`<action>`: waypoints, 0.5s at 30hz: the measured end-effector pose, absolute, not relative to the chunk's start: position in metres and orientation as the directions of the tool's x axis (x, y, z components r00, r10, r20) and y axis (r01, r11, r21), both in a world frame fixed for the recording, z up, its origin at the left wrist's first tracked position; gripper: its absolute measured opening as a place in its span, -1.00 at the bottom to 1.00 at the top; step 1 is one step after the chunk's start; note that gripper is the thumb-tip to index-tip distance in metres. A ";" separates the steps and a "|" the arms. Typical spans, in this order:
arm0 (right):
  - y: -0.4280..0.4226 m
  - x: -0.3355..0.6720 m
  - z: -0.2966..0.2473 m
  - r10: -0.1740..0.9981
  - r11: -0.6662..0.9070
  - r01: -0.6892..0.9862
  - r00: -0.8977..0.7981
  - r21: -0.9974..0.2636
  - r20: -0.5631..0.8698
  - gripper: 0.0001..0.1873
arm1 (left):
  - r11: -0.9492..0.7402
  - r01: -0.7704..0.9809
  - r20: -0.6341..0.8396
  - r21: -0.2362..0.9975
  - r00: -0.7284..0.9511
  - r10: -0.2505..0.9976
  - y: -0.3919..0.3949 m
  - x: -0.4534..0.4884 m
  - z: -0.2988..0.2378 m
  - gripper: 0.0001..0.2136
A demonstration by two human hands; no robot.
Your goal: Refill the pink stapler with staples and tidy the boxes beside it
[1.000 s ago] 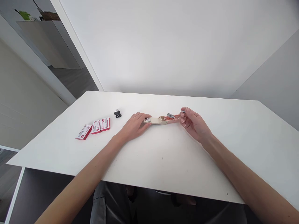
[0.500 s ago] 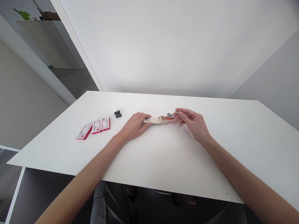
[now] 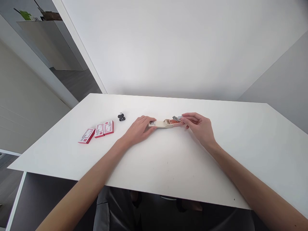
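An opened cream and pink stapler [image 3: 161, 124] lies lengthwise near the middle of the white table. My left hand [image 3: 138, 130] grips its left end between thumb and fingers, beside a black-and-white patterned patch. At the stapler's right part a silver metal piece [image 3: 176, 118] stands up over the orange-pink inside. My right hand [image 3: 198, 125] is closed in a pinch at that end, on a small silvery strip of staples [image 3: 180, 117] held against the metal piece. The fingers hide part of the strip and the stapler's right tip.
Left of my left hand are several red-and-white small boxes: one tilted box [image 3: 87, 136] and two side by side [image 3: 104, 129]. A black staple remover [image 3: 121, 116] lies behind them. A white wall [image 3: 168, 48] rises behind the table [image 3: 168, 166].
My right hand has brought the small silvery strip slightly down and left, onto the metal piece. My left hand and the stapler stay about where they were.
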State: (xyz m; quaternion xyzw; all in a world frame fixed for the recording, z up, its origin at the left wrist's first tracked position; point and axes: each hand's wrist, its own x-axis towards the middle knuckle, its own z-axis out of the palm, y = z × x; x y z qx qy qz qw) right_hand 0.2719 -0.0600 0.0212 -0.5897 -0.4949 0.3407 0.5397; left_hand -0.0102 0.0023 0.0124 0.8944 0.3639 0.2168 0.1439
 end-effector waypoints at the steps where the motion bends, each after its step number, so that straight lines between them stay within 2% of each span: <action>1: -0.060 0.272 0.021 0.951 0.075 0.208 0.279 -0.975 0.133 -0.61 | -0.695 0.587 0.283 0.414 0.643 0.712 0.002 -0.010 0.013 -0.67; 15: -0.059 0.271 0.020 0.945 0.089 0.194 0.293 -0.977 0.144 -0.54 | -0.749 0.513 0.288 0.420 0.707 0.646 -0.001 -0.009 0.012 -0.66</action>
